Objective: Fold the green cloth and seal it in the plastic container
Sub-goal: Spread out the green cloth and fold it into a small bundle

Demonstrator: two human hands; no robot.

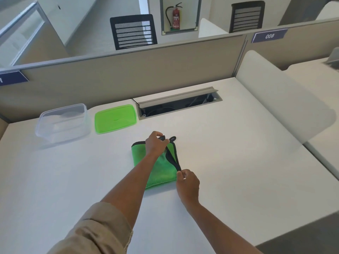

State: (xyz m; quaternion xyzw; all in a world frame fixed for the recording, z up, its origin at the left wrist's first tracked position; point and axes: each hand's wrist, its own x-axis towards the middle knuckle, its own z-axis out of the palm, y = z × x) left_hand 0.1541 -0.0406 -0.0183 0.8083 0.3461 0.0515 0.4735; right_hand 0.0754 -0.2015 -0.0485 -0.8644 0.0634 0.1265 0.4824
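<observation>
One fold at least looks done: the green cloth (pixel 161 169) lies doubled into a smaller rectangle on the worktop (pixel 238 162), at the centre of my view, and I judge I am in the middle of another fold or of squaring its black-trimmed edge. Nothing has gone into the container (pixel 63 123) yet; it sits open and empty at about ten o'clock from the cloth, well apart from it. Its green lid (pixel 115 119) lies flat just beside it, at about eleven o'clock from the cloth, not on the box. So packing and sealing are both left.

My left hand (pixel 156 144) reaches across the cloth to its far right corner, at twelve o'clock, fingers closed in a pinch on the black trim near the hanging loop. My right hand (pixel 187 184) is nearer me, at about five o'clock from the cloth's middle, thumb and forefinger pinching the near end of that same black edge. Between the two hands the top layer's edge is lifted off the layer below and held taut. My left forearm lies over the cloth's middle, sleeve rolled above the elbow.
</observation>
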